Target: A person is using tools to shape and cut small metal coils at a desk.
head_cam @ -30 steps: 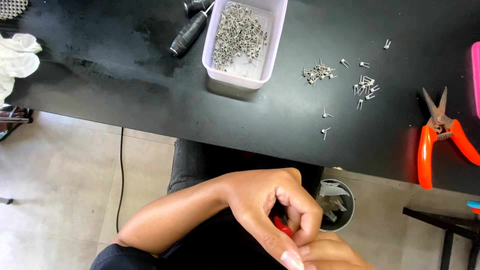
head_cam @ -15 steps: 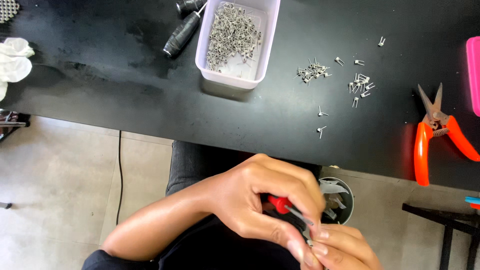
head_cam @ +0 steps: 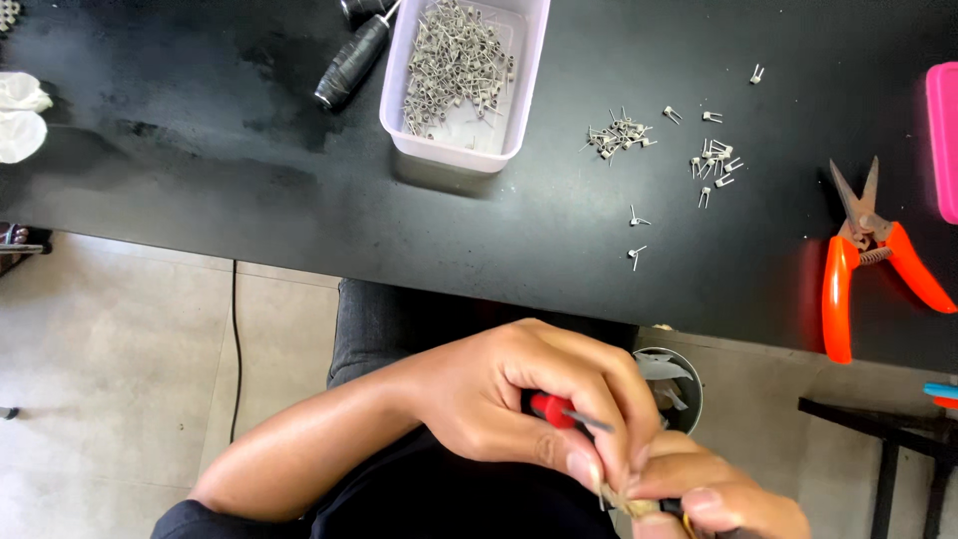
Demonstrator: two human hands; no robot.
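1. Looking down from the head view, both hands sit low in the frame over the person's lap, well below the edge of the black counter (head_cam: pixel 249 200).
2. Left hand (head_cam: pixel 519 399) is curled shut around a small red-handled tool (head_cam: pixel 552 408); the thin metal shaft pokes out toward the fingertips.
3. Right hand (head_cam: pixel 714 494) is at the bottom edge, partly cut off, fingers pinched closed on a small pale piece (head_cam: pixel 624 502) right where the tool's tip ends. Too small and hidden to say what that piece is.
4. The two hands are touching each other at the fingertips.
5. Up on the counter there's a pale rectangular tub (head_cam: pixel 449 150) full of little metal coil bits, and a black-handled tool (head_cam: pixel 351 62) lying just left of it.
6. Loose metal bits (head_cam: pixel 619 135) are scattered right of the tub, in a couple of small clusters plus a few strays nearer the counter edge.
7. Orange-handled snips (head_cam: pixel 868 260) lie at the far right with the blades apart, and something pink (head_cam: pixel 943 140) sits at the frame edge.
8. White cloth or glove (head_cam: pixel 20 115) at the far left.
9. Small round bin (head_cam: pixel 674 384) on the floor just behind the hands, scraps inside.
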